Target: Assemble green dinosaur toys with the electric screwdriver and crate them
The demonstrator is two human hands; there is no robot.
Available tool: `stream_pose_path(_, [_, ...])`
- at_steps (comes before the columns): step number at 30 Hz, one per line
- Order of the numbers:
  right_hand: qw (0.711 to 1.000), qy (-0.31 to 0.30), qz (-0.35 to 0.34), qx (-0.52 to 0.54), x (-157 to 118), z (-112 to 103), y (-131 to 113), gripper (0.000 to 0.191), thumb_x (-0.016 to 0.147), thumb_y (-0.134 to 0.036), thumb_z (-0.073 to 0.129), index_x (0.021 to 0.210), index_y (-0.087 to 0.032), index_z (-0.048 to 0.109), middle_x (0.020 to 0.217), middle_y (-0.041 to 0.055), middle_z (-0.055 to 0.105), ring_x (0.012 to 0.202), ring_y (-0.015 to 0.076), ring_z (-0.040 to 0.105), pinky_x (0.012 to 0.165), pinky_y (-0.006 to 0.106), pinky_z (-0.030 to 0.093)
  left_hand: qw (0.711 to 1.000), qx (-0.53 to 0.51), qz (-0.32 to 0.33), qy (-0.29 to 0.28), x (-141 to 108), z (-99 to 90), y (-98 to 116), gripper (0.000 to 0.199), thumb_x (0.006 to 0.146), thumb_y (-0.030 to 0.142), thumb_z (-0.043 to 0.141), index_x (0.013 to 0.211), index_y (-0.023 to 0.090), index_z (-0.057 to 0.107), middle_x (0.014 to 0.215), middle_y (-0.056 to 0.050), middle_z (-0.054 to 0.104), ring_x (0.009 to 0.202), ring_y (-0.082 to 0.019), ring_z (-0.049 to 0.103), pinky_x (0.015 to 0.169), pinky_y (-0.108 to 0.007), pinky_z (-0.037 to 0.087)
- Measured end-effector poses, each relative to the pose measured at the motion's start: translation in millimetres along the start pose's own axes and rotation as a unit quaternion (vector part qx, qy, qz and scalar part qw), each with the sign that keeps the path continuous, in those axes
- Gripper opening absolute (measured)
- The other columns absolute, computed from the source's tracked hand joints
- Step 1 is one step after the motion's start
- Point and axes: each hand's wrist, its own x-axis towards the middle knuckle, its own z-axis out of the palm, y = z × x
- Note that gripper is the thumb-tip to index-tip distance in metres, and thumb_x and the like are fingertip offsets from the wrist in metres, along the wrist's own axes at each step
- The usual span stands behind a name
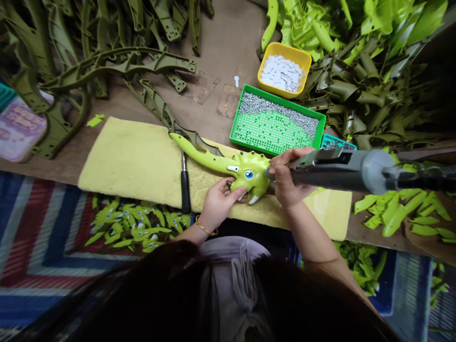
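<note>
A green toy dinosaur head piece (254, 174) with a blue eye and white horns lies on the yellow cloth (117, 164); its long curved green arm reaches to the left. My left hand (221, 199), with a gold bracelet at the wrist, grips its lower edge, thumb on top. My right hand (290, 183) is closed round the front of a grey and black power screwdriver (327, 168). The tool lies nearly level, and its tip meets the right side of the head piece; the exact contact is hidden by my fingers.
A black-handled hammer (185, 190) lies left of the head piece. Behind are a green tray of screws (278, 147) and a yellow bin of white pieces (262, 84). Olive parts (124, 64) pile at the back left, bright green parts (402, 209) at the right. A crate of finished-looking heads (138, 225) stands below.
</note>
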Motion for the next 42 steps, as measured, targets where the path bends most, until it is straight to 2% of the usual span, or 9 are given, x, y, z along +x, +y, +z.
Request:
stream_pose_path(5, [0.989,0.13,-0.064,0.023,46,0,-9,0.034,0.083,-0.035,0.067,0.114,-0.031,0.054,0.083,-0.0046,0.062,0.044,0.0039,0.047,0.041,0.02,0.041,0.997,0.055,0.044,-0.033,-6,-5.9,0,0.059,0.059,0.038,0.083,0.099,0.021,0.043,0.083,0.001,0.067,0.071,-0.017,0.07,0.069,-0.033,0.06])
stream_pose_path(8, [0.969,0.226,-0.1,-0.016,72,-4,12,0.024,0.087,-0.033,0.061,0.109,-0.025,0.054,0.087,-0.0025,0.058,0.048,0.0014,0.047,0.047,0.019,0.042,0.97,0.218,0.11,-0.015,-12,-11.3,2,0.058,0.064,0.034,0.08,0.109,0.02,0.045,0.081,0.002,0.062,0.067,-0.014,0.067,0.065,-0.027,0.057])
stream_pose_path(14, [0.974,0.214,-0.055,-0.044,70,-2,56,0.021,0.085,-0.041,0.061,0.098,-0.027,0.053,0.091,-0.0028,0.052,0.053,0.0046,0.051,0.059,0.029,0.053,0.821,0.459,0.337,0.049,-10,-14.8,-7,0.037,0.075,0.023,0.066,0.109,0.017,0.052,0.102,-0.009,0.061,0.069,-0.015,0.061,0.063,-0.029,0.055])
stream_pose_path(19, [0.977,0.201,-0.068,-0.018,64,0,54,0.021,0.084,-0.037,0.063,0.101,-0.028,0.054,0.085,-0.0043,0.051,0.053,0.0044,0.054,0.057,0.027,0.054,0.785,0.49,0.373,0.067,-6,-11.5,-12,0.038,0.072,0.018,0.063,0.108,0.016,0.051,0.101,-0.012,0.063,0.084,-0.022,0.065,0.072,-0.033,0.056])
stream_pose_path(23, [0.977,0.205,-0.055,-0.015,65,-2,56,0.031,0.083,-0.039,0.065,0.11,-0.031,0.051,0.084,-0.0052,0.053,0.05,0.0055,0.054,0.055,0.028,0.056,0.798,0.487,0.35,0.059,-5,-13.6,-10,0.039,0.071,0.02,0.066,0.107,0.018,0.052,0.097,-0.009,0.063,0.074,-0.019,0.063,0.067,-0.031,0.054])
stream_pose_path(29, [0.977,0.207,-0.051,-0.015,63,-4,62,0.032,0.083,-0.042,0.064,0.109,-0.031,0.05,0.09,-0.0036,0.053,0.051,0.005,0.054,0.059,0.029,0.057,0.871,0.418,0.257,-0.033,-4,-25.0,3,0.042,0.074,0.036,0.073,0.106,0.019,0.051,0.076,0.002,0.058,0.055,-0.011,0.059,0.057,-0.024,0.05])
stream_pose_path(35, [0.978,0.196,-0.072,0.0,63,-5,66,0.034,0.082,-0.042,0.066,0.111,-0.033,0.052,0.089,-0.0044,0.056,0.051,0.0059,0.052,0.053,0.028,0.053,0.873,0.417,0.251,-0.032,-3,-25.6,4,0.043,0.07,0.032,0.074,0.105,0.02,0.052,0.062,0.008,0.053,0.051,-0.01,0.056,0.056,-0.023,0.047])
stream_pose_path(38, [0.976,0.204,-0.079,-0.017,69,-8,53,0.033,0.08,-0.044,0.069,0.107,-0.031,0.055,0.084,-0.0048,0.06,0.049,0.007,0.052,0.048,0.027,0.049,0.882,0.401,0.246,0.002,-3,-19.5,-1,0.043,0.069,0.031,0.074,0.104,0.019,0.052,0.062,0.007,0.053,0.051,-0.011,0.055,0.055,-0.024,0.047])
stream_pose_path(42, [0.973,0.192,-0.124,0.003,67,-4,8,0.028,0.084,-0.043,0.065,0.111,-0.037,0.058,0.086,-0.0053,0.061,0.046,0.0062,0.049,0.044,0.025,0.043,0.946,0.274,0.169,-0.024,-3,-6.7,-11,0.054,0.069,0.035,0.075,0.112,0.019,0.046,0.07,0.005,0.057,0.055,-0.011,0.059,0.052,-0.022,0.047])
